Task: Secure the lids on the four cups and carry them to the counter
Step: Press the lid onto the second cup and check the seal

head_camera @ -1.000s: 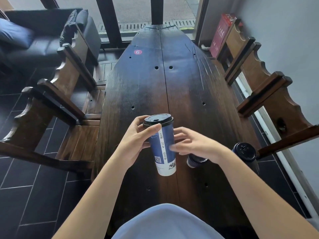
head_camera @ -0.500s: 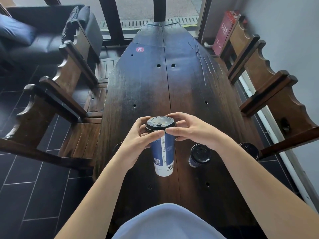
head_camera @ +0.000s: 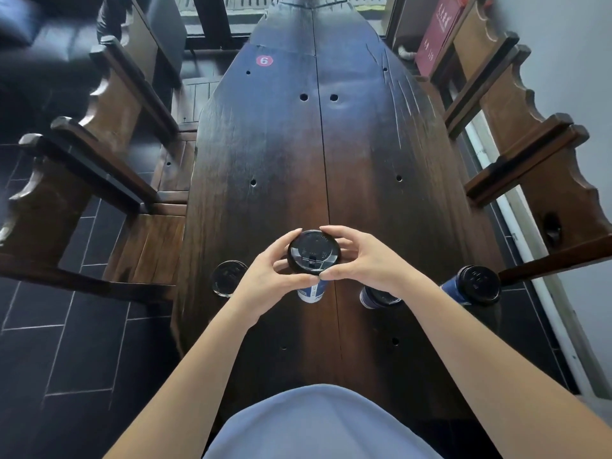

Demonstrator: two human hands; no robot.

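A tall blue and white cup (head_camera: 313, 292) stands on the dark wooden table (head_camera: 318, 154), seen almost from straight above. Its black lid (head_camera: 313, 255) sits on top. My left hand (head_camera: 268, 278) and my right hand (head_camera: 362, 261) both clasp the lid's rim from either side, fingertips meeting at its near edge. A second blue cup (head_camera: 374, 297) stands just right of it, partly hidden under my right wrist. A third blue cup with a black lid (head_camera: 475, 285) stands at the table's right edge. A fourth black-lidded cup (head_camera: 228, 278) stands at the left edge.
Heavy wooden benches flank the table on the left (head_camera: 109, 150) and the right (head_camera: 530, 154). A red number sticker (head_camera: 264, 60) marks the far part of the table. A red box (head_camera: 437, 31) leans at the far right. Dark floor tiles (head_camera: 66, 342) lie on the left.
The view has tilted further down, bringing the cup at the left edge into sight. My right hand came onto the lid, and both hands now clasp its rim more closely.
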